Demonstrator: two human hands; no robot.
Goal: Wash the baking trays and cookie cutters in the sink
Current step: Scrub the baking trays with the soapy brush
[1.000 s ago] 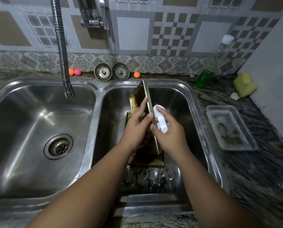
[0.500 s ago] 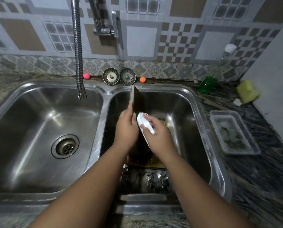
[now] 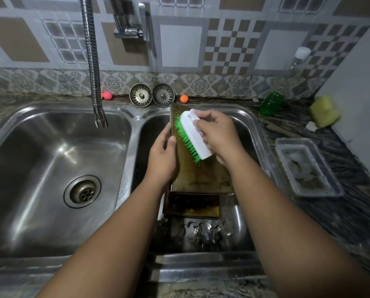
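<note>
A stained gold baking tray (image 3: 201, 175) stands tilted in the right sink basin (image 3: 247, 125). My left hand (image 3: 162, 158) grips its left edge. My right hand (image 3: 217, 136) holds a white scrub brush (image 3: 193, 136), whose green bristles press against the tray's upper face. A second gold tray (image 3: 192, 206) lies flat beneath the first. Several metal cookie cutters (image 3: 203, 230) lie at the near end of the basin.
The left basin (image 3: 40, 168) has an open drain (image 3: 82, 191), and a flexible faucet hose (image 3: 94, 67) hangs over it. Two strainer plugs (image 3: 152, 95) stand at the back. A green soap bottle (image 3: 272, 103), yellow sponge (image 3: 324, 111) and clear plastic container (image 3: 306, 166) sit on the right counter.
The tray has turned from edge-on so its stained face shows. My right hand has moved up and right, tipping the brush so its green bristles show against the tray.
</note>
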